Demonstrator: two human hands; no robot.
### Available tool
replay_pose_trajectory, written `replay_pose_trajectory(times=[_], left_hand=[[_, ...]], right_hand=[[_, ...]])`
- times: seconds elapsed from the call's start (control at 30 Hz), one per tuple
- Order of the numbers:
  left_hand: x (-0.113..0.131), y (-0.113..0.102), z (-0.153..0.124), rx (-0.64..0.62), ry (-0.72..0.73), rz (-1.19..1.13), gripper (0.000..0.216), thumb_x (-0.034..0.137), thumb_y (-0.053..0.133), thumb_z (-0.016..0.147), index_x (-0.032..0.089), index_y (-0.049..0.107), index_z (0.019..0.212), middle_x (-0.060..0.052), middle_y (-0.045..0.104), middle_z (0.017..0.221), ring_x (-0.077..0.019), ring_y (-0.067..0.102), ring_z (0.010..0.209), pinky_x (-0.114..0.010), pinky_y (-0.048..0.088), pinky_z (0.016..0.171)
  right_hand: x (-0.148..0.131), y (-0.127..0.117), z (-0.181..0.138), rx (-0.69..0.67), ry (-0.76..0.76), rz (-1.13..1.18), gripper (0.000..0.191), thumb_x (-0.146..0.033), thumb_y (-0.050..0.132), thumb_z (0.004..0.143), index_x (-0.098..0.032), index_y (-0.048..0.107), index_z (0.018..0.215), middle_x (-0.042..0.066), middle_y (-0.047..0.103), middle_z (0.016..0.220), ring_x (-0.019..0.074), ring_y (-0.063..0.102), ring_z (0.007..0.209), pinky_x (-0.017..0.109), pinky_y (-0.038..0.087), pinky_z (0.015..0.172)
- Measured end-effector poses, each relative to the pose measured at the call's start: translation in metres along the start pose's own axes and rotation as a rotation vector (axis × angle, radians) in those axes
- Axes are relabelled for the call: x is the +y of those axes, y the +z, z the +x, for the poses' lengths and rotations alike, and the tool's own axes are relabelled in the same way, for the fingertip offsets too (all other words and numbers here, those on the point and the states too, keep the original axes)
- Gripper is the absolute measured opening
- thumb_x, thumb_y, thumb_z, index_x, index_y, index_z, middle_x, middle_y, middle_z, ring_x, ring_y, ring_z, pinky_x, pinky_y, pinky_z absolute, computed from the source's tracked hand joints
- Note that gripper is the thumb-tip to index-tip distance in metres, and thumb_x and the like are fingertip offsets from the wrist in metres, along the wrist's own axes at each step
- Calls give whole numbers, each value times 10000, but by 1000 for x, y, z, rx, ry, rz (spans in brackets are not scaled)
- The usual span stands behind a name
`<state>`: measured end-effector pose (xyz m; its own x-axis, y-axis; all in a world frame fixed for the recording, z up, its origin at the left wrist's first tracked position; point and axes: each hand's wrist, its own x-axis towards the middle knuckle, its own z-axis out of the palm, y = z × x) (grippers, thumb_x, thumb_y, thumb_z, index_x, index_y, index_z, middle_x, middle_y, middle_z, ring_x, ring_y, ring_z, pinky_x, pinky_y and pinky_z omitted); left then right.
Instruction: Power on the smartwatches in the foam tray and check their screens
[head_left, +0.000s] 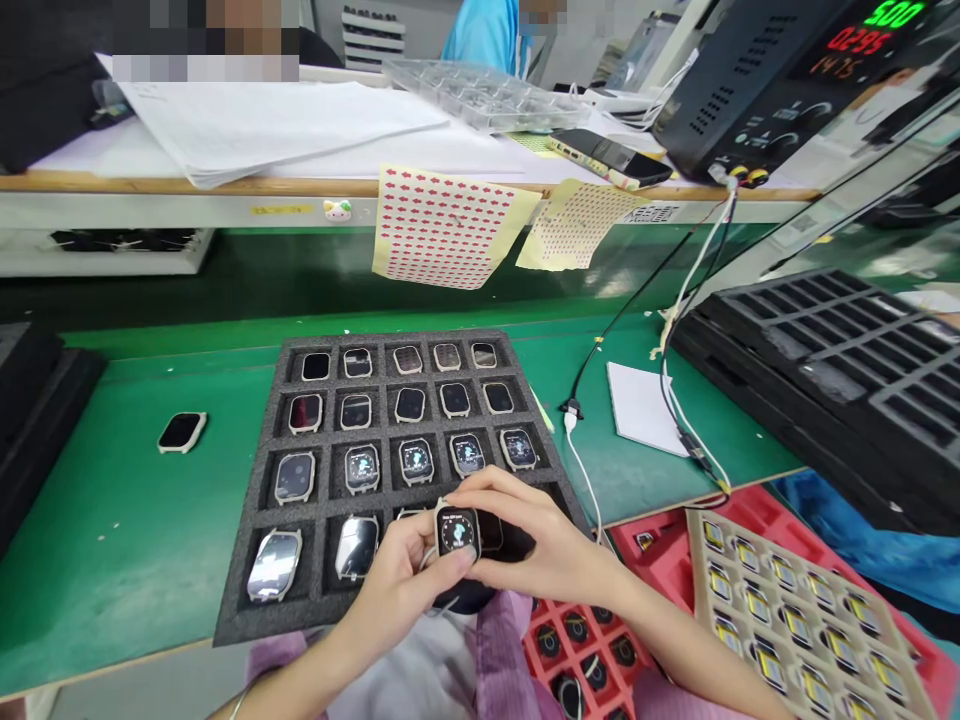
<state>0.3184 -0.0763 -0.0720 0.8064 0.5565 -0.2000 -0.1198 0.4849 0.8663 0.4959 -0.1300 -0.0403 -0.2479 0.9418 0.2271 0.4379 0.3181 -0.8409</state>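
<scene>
A smartwatch case (457, 530) without a strap is held up between my two hands, its lit screen facing me. My left hand (409, 575) grips its left side and lower edge, with the thumb at the bottom of the screen. My right hand (525, 530) is closed on the top and right edge. Under them lies a dark grey foam tray (259, 510) with several watch cases in its compartments. Some screens in the third row are lit, such as a watch (363, 468); others are dark. My hands partly hide the front row.
A lone watch (182, 431) lies left on the green table (150, 540). Right are a white cable (586, 465), a paper pad (652, 408) and stacked black trays (817, 390). Red trays (660, 590) and a beige tray (810, 610) sit lower right. A power supply (765, 90) stands on the shelf.
</scene>
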Motion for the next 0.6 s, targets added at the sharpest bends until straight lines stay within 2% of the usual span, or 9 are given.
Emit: replay_pose_trajectory(times=[0.27,0.4,0.47,0.6], left_hand=[[2,0,1,4,-46,14,193,306,651,827,130,665,906,-11,563,725,-117,452,667,-221,379,642],[2,1,0,12,-56,48,160,301,654,826,150,671,874,22,535,662,-76,394,557,-198,362,588],[3,2,-1,13,-50,65,162,300,648,830,148,671,884,13,559,696,-81,410,572,-201,364,592],[3,2,0,6,-21,89,210,304,631,840,135,669,960,-24,618,800,-136,496,714,-229,393,672]], right_hand=[[-2,-3,-4,-20,15,-61,473,-239,661,864,-208,486,1302,93,533,1112,199,543,1009,351,498,875],[-2,-3,-9,-30,28,-168,584,-295,703,832,-218,439,1348,105,516,1144,226,526,1035,382,488,890],[-1,-2,-10,-32,26,-189,609,-314,713,824,-217,430,1354,105,511,1148,228,522,1027,386,488,883],[0,0,-10,-19,18,-211,522,-321,668,860,-198,459,1323,104,521,1117,220,524,992,378,492,861]])
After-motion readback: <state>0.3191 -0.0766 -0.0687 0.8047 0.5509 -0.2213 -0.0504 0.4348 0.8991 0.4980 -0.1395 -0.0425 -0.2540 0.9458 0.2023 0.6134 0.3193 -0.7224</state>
